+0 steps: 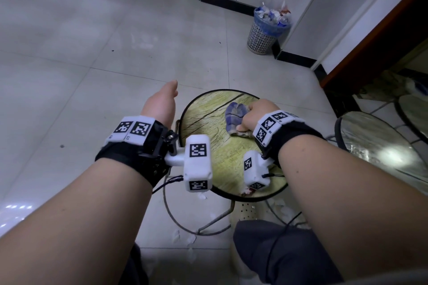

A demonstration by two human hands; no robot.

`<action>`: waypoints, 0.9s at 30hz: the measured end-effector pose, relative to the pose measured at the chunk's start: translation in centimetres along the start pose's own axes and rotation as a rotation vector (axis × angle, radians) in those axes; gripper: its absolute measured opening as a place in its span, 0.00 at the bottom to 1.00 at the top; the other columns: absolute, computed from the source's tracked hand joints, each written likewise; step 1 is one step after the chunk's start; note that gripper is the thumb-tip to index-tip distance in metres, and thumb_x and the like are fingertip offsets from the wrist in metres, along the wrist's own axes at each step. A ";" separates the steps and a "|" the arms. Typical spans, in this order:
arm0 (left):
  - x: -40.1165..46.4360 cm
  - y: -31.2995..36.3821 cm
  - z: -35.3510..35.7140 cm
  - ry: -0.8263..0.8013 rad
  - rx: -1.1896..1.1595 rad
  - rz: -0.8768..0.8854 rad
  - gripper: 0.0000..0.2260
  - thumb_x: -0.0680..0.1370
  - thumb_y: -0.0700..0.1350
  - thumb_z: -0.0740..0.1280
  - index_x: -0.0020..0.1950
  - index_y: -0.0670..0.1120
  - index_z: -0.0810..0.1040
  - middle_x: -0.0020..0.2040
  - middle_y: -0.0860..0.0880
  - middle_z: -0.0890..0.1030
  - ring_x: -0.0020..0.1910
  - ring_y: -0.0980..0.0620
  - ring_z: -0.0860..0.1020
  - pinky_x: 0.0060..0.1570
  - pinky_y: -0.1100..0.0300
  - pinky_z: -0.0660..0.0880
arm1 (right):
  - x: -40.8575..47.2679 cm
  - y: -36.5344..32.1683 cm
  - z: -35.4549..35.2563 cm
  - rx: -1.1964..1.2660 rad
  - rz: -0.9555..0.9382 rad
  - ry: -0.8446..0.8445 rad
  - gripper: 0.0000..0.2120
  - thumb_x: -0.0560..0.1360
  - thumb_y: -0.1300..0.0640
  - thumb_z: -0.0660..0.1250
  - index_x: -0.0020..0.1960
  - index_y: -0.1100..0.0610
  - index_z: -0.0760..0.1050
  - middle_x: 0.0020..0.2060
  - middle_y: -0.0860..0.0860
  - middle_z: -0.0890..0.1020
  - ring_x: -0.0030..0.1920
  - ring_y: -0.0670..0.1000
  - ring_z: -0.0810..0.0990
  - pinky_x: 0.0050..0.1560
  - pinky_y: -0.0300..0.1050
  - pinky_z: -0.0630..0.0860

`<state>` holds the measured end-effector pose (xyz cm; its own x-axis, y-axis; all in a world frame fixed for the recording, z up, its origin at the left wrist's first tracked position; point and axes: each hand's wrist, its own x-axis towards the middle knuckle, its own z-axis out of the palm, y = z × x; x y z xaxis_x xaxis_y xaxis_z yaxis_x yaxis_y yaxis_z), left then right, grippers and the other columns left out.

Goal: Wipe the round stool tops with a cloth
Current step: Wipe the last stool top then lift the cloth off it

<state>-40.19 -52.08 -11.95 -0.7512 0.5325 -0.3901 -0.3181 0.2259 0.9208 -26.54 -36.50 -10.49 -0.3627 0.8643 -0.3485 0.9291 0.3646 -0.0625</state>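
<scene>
Right hand clenched around a bunched blue-and-white cloth, pressing it onto the round stool top at roughly one o'clock of the disc. Stool top yellow-green with a wood-grain print and a dark rim, standing on a wire frame over the tiled floor. Left hand held off the stool past its ten o'clock edge, above the floor, gripping nothing; fingers hidden from view, so spread or curled cannot be told. White marker-tagged blocks strapped at both wrists. Second stool top, shiny, at three o'clock of the first, well apart. Full waste basket by the wall at twelve o'clock.
</scene>
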 end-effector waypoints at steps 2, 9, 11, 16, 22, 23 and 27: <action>0.3 -0.2 -0.1 0.003 -0.004 -0.024 0.22 0.77 0.60 0.57 0.63 0.49 0.76 0.65 0.51 0.76 0.65 0.51 0.71 0.70 0.47 0.61 | 0.7 -0.5 0.1 -0.086 0.028 0.001 0.33 0.64 0.42 0.72 0.64 0.58 0.72 0.58 0.59 0.77 0.57 0.63 0.76 0.58 0.52 0.74; 0.8 -0.5 0.3 -0.128 -0.115 -0.153 0.23 0.78 0.60 0.56 0.64 0.45 0.73 0.65 0.44 0.74 0.64 0.48 0.71 0.62 0.54 0.64 | 1.7 -1.2 -1.8 -0.132 -0.076 -0.034 0.17 0.70 0.48 0.72 0.52 0.58 0.77 0.44 0.54 0.79 0.45 0.56 0.79 0.47 0.43 0.74; 0.9 -0.6 0.5 -0.137 -0.135 -0.173 0.21 0.78 0.60 0.57 0.60 0.46 0.74 0.63 0.43 0.74 0.61 0.48 0.72 0.61 0.54 0.65 | 1.8 -1.2 -1.8 -0.149 -0.103 -0.055 0.14 0.71 0.49 0.71 0.51 0.58 0.77 0.44 0.53 0.80 0.46 0.56 0.79 0.45 0.42 0.73; 1.7 -0.7 0.7 -0.145 -0.178 -0.205 0.20 0.78 0.60 0.56 0.58 0.46 0.74 0.56 0.44 0.74 0.57 0.48 0.72 0.58 0.54 0.66 | 2.5 -1.9 -2.4 -0.163 -0.124 -0.065 0.14 0.71 0.48 0.71 0.48 0.57 0.75 0.40 0.52 0.77 0.43 0.55 0.77 0.42 0.42 0.70; 2.4 -0.7 0.9 -0.164 -0.213 -0.237 0.23 0.77 0.62 0.56 0.59 0.45 0.74 0.57 0.44 0.76 0.55 0.48 0.74 0.67 0.47 0.66 | 3.5 -2.5 -2.7 -0.190 -0.154 -0.064 0.14 0.72 0.48 0.71 0.47 0.58 0.74 0.43 0.53 0.76 0.43 0.54 0.76 0.43 0.42 0.69; 2.5 -0.7 0.9 -0.160 -0.209 -0.239 0.23 0.77 0.62 0.57 0.58 0.45 0.74 0.58 0.44 0.76 0.56 0.47 0.74 0.67 0.47 0.67 | 3.6 -2.6 -2.8 -0.188 -0.160 -0.061 0.14 0.72 0.48 0.70 0.47 0.58 0.74 0.43 0.53 0.77 0.43 0.54 0.76 0.43 0.42 0.69; 2.7 -0.9 0.7 -0.154 -0.184 -0.235 0.23 0.77 0.61 0.57 0.56 0.43 0.76 0.60 0.42 0.78 0.60 0.46 0.75 0.67 0.47 0.67 | 3.8 -3.1 -3.2 -0.216 -0.185 -0.064 0.14 0.73 0.47 0.69 0.48 0.58 0.74 0.44 0.52 0.76 0.45 0.54 0.76 0.45 0.42 0.69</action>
<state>-41.52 -50.32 -13.85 -0.5531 0.6037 -0.5741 -0.5818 0.2134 0.7849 -31.00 -33.22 -8.66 -0.5126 0.7552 -0.4086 0.8081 0.5852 0.0678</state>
